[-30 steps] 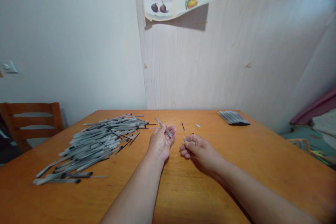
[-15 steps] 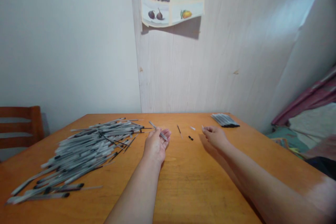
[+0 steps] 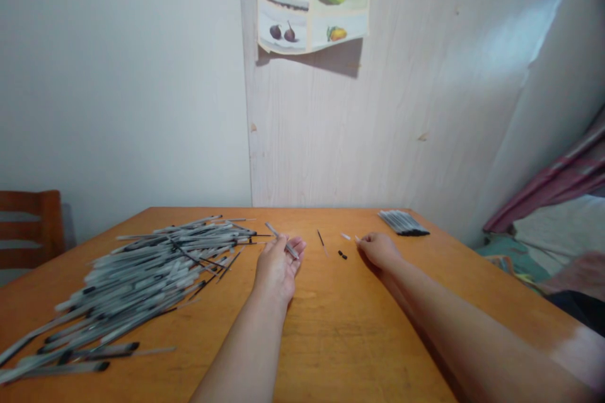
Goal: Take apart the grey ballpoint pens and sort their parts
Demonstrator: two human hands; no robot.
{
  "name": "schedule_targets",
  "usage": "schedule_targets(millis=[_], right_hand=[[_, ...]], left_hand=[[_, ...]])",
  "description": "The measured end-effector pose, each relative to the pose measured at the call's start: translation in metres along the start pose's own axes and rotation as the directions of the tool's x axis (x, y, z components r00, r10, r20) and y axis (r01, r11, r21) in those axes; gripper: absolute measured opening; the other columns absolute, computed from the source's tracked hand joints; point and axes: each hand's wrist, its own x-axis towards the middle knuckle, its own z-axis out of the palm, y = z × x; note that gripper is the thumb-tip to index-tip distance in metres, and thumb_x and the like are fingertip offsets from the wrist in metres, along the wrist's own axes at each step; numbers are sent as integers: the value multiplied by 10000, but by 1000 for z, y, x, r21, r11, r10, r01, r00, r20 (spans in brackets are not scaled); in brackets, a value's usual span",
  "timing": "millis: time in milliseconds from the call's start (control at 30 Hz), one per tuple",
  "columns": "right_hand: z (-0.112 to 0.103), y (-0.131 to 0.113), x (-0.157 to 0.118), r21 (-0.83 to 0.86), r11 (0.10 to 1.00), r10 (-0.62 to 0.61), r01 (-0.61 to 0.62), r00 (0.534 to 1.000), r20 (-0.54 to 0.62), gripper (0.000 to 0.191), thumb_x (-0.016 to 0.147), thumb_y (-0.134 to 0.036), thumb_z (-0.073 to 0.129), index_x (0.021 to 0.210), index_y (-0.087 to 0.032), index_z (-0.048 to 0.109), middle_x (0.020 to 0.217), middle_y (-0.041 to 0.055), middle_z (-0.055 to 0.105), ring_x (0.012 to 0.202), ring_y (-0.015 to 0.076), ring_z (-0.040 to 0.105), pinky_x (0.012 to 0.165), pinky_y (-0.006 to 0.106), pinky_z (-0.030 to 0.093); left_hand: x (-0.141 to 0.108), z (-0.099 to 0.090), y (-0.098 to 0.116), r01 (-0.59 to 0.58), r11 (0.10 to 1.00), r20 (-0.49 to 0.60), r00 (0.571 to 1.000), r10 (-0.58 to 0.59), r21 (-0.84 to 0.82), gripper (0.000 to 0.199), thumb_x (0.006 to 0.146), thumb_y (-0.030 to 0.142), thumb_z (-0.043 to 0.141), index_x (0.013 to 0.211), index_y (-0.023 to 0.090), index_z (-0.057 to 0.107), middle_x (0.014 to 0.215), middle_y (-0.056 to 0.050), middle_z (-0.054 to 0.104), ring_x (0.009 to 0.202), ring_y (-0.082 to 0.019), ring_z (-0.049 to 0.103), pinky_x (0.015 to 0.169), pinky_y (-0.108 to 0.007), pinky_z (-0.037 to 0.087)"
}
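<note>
My left hand (image 3: 278, 261) holds a clear pen barrel (image 3: 271, 228) between thumb and fingers, above the middle of the table. Pinched in the fingertips of my right hand (image 3: 379, 250) is a small whitish piece (image 3: 357, 238), low over the tabletop beside another small white piece (image 3: 346, 236). Between the two hands lie a thin dark pen refill (image 3: 321, 238) and small black parts (image 3: 342, 255), possibly caps or plugs. Left of my left hand spreads a big loose pile of clear pens (image 3: 142, 277) with black ends.
At the table's far right lies a neat row of clear pens with black ends (image 3: 403, 223). The wooden table (image 3: 340, 340) reaches to the wall, where a sheet of fruit paintings (image 3: 312, 3) hangs. A wooden chair (image 3: 31, 227) stands at left, and cloth (image 3: 543, 227) lies at right.
My right hand has moved slightly left and down toward the tabletop, bringing its whitish piece close to the other white piece. My left hand keeps hold of the pen barrel. The view has shifted slightly.
</note>
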Motion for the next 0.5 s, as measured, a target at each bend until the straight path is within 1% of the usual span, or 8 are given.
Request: schedule_targets(millis=[133, 333, 500], right_hand=[[5, -2, 6, -28, 999, 25, -24, 999, 21, 301, 822, -424, 619, 691, -173, 722, 703, 100, 690, 620, 180, 600, 550, 267, 361], [8, -7, 11, -53, 998, 36, -35, 999, 30, 285, 843, -397, 593, 736, -178, 740, 798, 123, 713, 708, 208, 636, 597, 280, 404], [8, -7, 14, -57, 998, 38, -36, 999, 26, 298, 861, -398, 575, 769, -177, 752, 834, 132, 722, 750, 220, 650, 627, 288, 422]], left_hand=[[-1, -1, -1, -1, 1000, -2, 1000, 1, 9, 85, 934, 212, 537, 856, 182, 520, 775, -51, 705, 658, -137, 700, 669, -261, 527], [0, -2, -2, -6, 1000, 5, 1000, 6, 24, 86, 929, 205, 543, 850, 184, 516, 764, -49, 704, 646, -131, 695, 663, -255, 533], [1, -3, -3, -3, 1000, 4, 1000, 2, 31, 82, 930, 211, 545, 856, 183, 523, 779, -58, 708, 644, -133, 696, 654, -255, 535]])
